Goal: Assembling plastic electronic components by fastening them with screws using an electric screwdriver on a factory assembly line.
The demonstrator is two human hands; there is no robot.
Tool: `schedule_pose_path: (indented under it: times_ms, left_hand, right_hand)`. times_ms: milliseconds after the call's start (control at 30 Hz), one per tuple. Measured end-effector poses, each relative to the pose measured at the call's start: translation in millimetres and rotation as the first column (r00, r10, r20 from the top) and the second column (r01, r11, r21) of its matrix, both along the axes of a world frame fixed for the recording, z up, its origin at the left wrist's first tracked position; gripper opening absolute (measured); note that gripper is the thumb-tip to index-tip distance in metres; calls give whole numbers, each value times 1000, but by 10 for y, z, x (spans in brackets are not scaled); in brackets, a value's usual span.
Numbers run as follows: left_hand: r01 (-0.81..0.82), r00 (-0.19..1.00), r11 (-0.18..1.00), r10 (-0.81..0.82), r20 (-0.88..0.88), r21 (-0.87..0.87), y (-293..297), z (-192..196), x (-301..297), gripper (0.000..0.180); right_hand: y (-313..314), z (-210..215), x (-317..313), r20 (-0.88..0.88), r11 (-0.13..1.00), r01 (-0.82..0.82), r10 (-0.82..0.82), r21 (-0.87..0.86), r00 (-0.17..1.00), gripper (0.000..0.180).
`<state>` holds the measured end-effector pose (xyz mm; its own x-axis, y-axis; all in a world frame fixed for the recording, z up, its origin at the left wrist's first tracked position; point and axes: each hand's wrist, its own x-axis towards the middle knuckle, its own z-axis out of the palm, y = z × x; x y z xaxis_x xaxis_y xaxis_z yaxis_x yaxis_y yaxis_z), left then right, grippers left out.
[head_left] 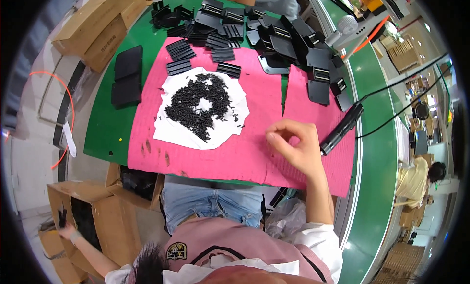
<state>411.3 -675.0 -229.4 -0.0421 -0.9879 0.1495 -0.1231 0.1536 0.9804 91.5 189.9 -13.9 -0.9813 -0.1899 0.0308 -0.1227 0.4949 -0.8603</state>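
My left hand (67, 231) is stretched far out to the lower left, over an open cardboard box (115, 220). Its fingers are closed on a small black part (62, 215) whose exact kind is too small to tell. Above the pink sheet (235, 164), my right hand (299, 144) is curled with thumb and forefinger pinched together. Whatever that pinch may hold does not show. To its left, a heap of small black screws (186, 105) lies spread on a white cloth (196, 142). A black electric screwdriver (342, 128) rests just right of this hand, its cord running off to the right.
Black ribbed pieces (179, 50) and black brackets with plates (281, 44) crowd the far side of the green table (100, 132). Two black flat blocks (127, 76) stand at its left. Another box (142, 183) sits below the front edge. A person (413, 183) is far right.
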Motion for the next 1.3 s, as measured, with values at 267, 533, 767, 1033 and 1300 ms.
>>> schedule_pose_path:
  times_ms: [267,533,767,1033,1300]
  left_hand:
    - [-327,885,884,410,-220,334,964,-28,-661,50]
    - [402,875,905,-425,-233,-139,1854,780,-2594,34]
    - [636,650,616,-752,-107,-465,3847,1711,-3896,34]
    - [775,-366,-596,-696,-617,213,5818,2099,-4328,45]
    - [926,-227,-323,-890,-394,197,5702,1824,-4410,28]
  right_hand:
    - [143,-106,-1193,-701,648,420,256,636,666,50]
    - [489,-446,-1792,-631,596,483,51,641,774,38]
    - [257,-56,-1529,-882,630,682,9,371,471,20]
    - [-606,55,-894,-798,737,309,575,601,181,34]
    - [-474,-116,-1346,-626,962,-23,196,273,755,31]
